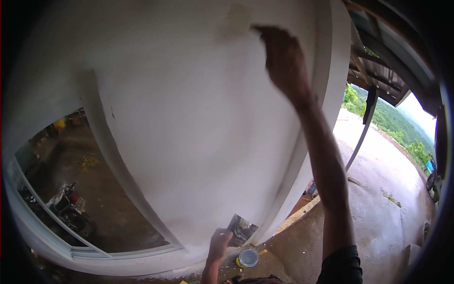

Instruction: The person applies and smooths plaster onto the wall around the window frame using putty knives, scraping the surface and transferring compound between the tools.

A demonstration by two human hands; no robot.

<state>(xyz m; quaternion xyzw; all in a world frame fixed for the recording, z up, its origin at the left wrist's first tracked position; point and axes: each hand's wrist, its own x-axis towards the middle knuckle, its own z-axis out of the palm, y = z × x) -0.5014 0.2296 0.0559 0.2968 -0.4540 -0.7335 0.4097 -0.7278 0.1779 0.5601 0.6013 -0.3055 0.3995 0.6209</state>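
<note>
My right hand is raised high against the white wall. Its fingers are closed on a thin flat tool, of which only a dark edge shows; motion blurs it. Just left of that edge, a damp-looking yellowish patch marks the wall. Low down, my left hand grips a flat square plate by its left edge, thumb on top. The plate has a shiny, grey, smeared face. Below it on the ground stands a small open bucket with a yellow side.
At left is a window opening with a pale frame; a motorcycle stands beyond it. The wall ends at a corner column on the right. Past that lie a concrete yard, a roof post and green hills.
</note>
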